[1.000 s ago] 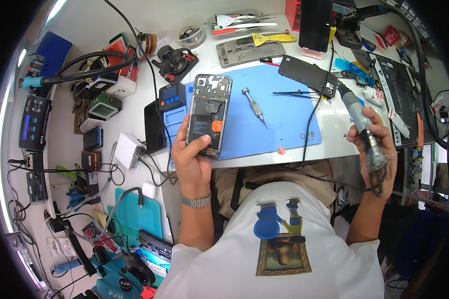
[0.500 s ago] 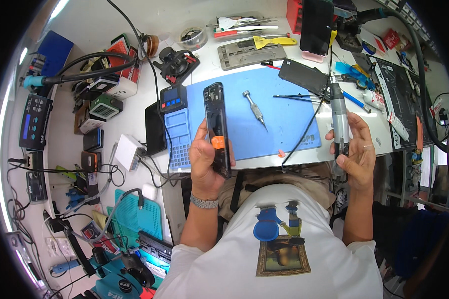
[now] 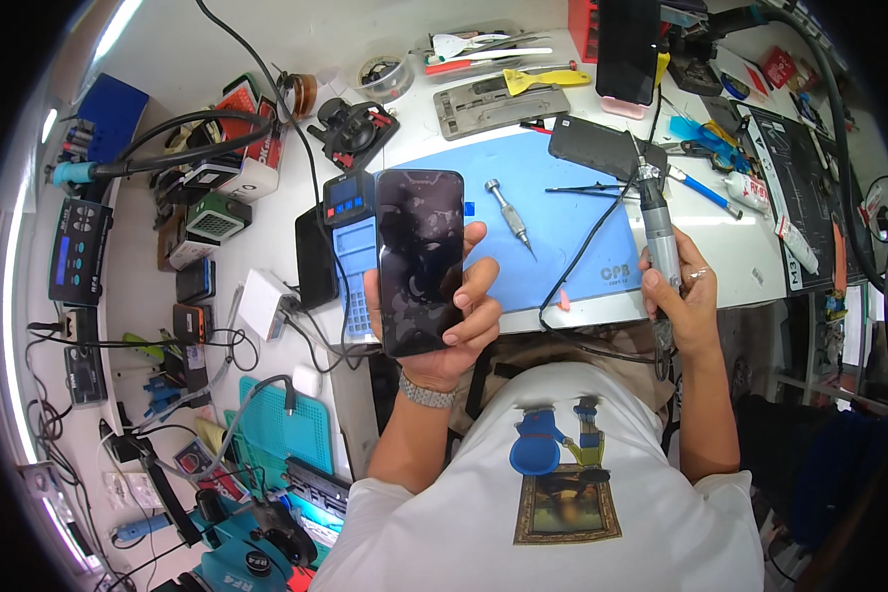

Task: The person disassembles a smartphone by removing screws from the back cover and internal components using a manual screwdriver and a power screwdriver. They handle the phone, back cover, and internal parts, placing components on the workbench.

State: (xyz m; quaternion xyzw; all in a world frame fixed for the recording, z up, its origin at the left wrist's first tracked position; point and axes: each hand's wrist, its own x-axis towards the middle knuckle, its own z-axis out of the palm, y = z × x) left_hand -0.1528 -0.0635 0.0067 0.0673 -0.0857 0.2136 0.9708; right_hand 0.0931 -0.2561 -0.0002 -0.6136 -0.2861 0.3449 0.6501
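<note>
A black phone (image 3: 420, 261) with a smudged, patchy dark screen is held upright over the left part of the blue mat (image 3: 508, 286). Around its sides wrap the fingers of my left hand (image 3: 469, 311), with the screen facing up toward me. My right hand (image 3: 686, 296) grips a silver rotary pen grinder (image 3: 661, 237) with a thin tip pointing away from me and a cable at its lower end. Between the two hands, a metal precision screwdriver (image 3: 509, 214) lies on the mat. Tweezers (image 3: 587, 190) rest farther right on it.
A dark phone part (image 3: 607, 148) lies at the mat's far right corner. Behind are a grey phone frame (image 3: 498, 107) and a yellow scraper (image 3: 543, 79). A phone holder (image 3: 355, 133) stands far left. A black cable (image 3: 602, 252) crosses the mat near the grinder.
My left hand has turned the phone from edge-on, with its inner parts showing, to its screen side. The grinder has shifted slightly left and tilted in my right hand.
</note>
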